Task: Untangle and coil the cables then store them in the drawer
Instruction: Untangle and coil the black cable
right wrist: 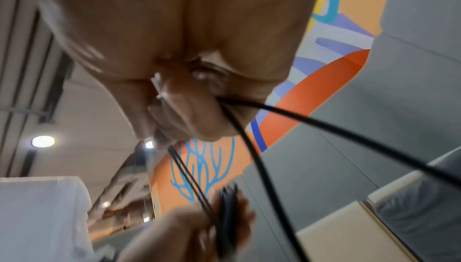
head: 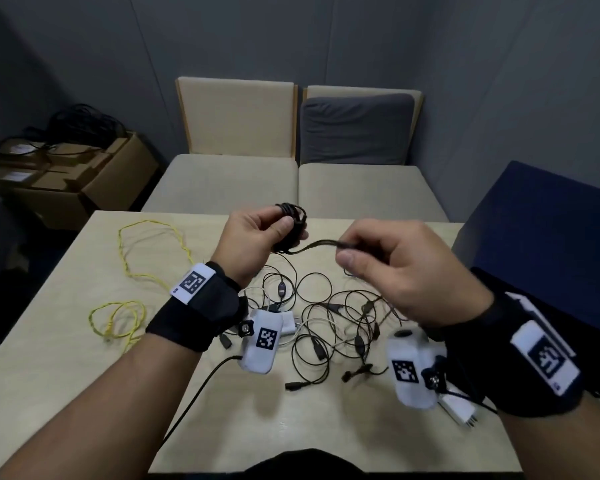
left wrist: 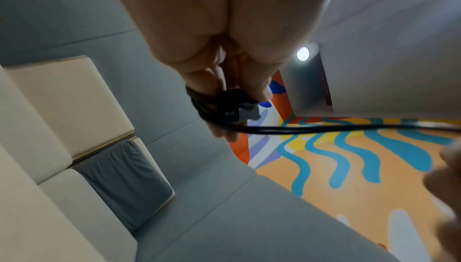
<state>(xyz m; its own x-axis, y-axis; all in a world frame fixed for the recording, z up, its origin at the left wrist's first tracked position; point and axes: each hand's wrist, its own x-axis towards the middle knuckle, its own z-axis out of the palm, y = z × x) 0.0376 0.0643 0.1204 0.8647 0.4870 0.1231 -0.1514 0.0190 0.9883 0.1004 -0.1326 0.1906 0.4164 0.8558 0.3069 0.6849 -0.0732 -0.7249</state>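
My left hand (head: 267, 230) holds a small coil of black cable (head: 291, 223) above the far middle of the table, fingers and thumb curled round it. In the left wrist view the coil (left wrist: 199, 104) wraps the fingers, with a grey plug (left wrist: 245, 112) at the thumb. The cable's loose end (head: 321, 243) runs right to my right hand (head: 357, 252), which pinches it. In the right wrist view the black strands (right wrist: 252, 148) leave the pinching fingers (right wrist: 189, 112). Below both hands a tangle of thin black and white cables (head: 329, 323) lies on the table. No drawer is in view.
A yellow cable (head: 146, 258) loops over the left of the light wooden table (head: 66, 358). A white charger plug (head: 459, 408) lies at the right front. Two beige seats (head: 291, 181) stand behind the table, cardboard boxes (head: 77, 181) at far left, a dark blue block (head: 551, 237) at right.
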